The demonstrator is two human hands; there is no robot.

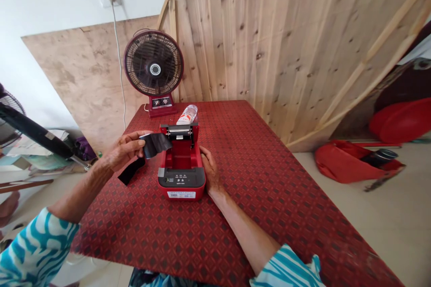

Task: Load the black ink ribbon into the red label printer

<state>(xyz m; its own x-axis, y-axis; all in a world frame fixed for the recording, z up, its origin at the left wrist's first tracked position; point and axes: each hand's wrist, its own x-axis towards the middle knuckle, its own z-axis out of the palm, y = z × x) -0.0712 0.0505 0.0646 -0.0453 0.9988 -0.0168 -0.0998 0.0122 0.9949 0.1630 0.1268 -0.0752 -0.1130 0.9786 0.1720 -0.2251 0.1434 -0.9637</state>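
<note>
A red and black label printer [182,178] stands on the table with its lid raised and its red inner bay exposed. My left hand [126,149] pinches a black ribbon [156,144] just left of the printer. One stretch of the ribbon reaches to the printer's raised lid; another black length [131,171] hangs below my fingers onto the table. My right hand [210,171] grips the printer's right side, its fingers along the edge. Whether the ribbon is attached inside the lid cannot be made out.
Behind the printer lies a clear plastic bottle [187,115]. A dark red fan [155,69] stands at the back left of the red patterned table [256,197]. Wooden boards [256,45] line the wall behind. On the floor at right sits a red bag [340,161].
</note>
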